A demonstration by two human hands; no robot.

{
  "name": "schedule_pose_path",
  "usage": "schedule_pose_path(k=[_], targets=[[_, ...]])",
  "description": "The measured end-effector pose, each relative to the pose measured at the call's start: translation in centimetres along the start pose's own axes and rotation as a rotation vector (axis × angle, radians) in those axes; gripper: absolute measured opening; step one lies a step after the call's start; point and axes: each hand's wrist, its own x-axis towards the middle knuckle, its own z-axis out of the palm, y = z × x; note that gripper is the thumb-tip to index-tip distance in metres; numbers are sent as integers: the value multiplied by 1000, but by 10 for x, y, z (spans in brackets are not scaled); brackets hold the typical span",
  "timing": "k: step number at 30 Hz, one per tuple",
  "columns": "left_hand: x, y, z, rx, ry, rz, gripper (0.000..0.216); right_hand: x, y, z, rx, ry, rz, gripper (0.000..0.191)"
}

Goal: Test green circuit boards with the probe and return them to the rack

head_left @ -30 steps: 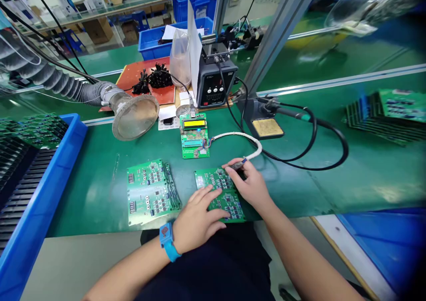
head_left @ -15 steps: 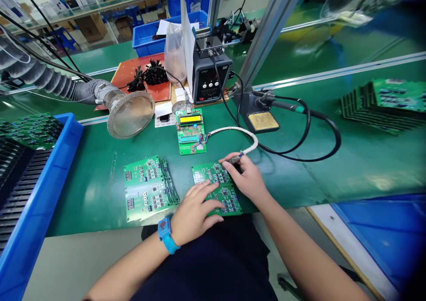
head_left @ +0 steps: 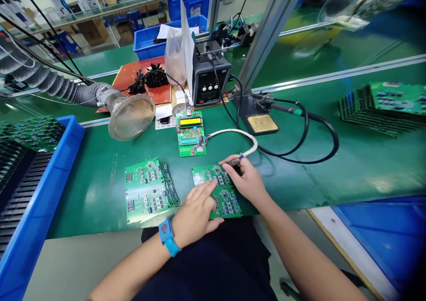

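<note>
My right hand is closed round a dark programming probe at the end of a white-sleeved cable. The probe's tip meets the upper edge of a green circuit board; whether it touches the contacts I cannot see. My left hand lies across that board's left part, index finger stretched toward the buttons and the other fingers partly bent, holding nothing. The cable runs to a programmer board with a lit yellow display and a teal socket. Left of my hands lies a stack of similar circuit boards.
A soldering station stands behind, its iron in a holder with a yellow sponge. A fume extractor nozzle hangs at left. A blue bin of boards is far left; more boards stand at right.
My left index finger has reached further up the board toward the buttons, and the neighbouring fingers have bent more. The right hand and probe stay in place.
</note>
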Motion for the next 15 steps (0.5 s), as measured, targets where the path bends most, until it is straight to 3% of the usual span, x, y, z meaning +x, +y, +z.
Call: schedule_pose_path(k=[7, 12, 15], targets=[[0, -1, -1, 6, -10, 3, 29, 0, 0, 0, -14, 5, -14, 16], [-4, -1, 10, 44, 75, 15, 24, 0, 0, 1, -10, 1, -17, 15], [-4, 0, 10, 54, 75, 10, 40, 0, 0, 1, -10, 3, -16, 14]])
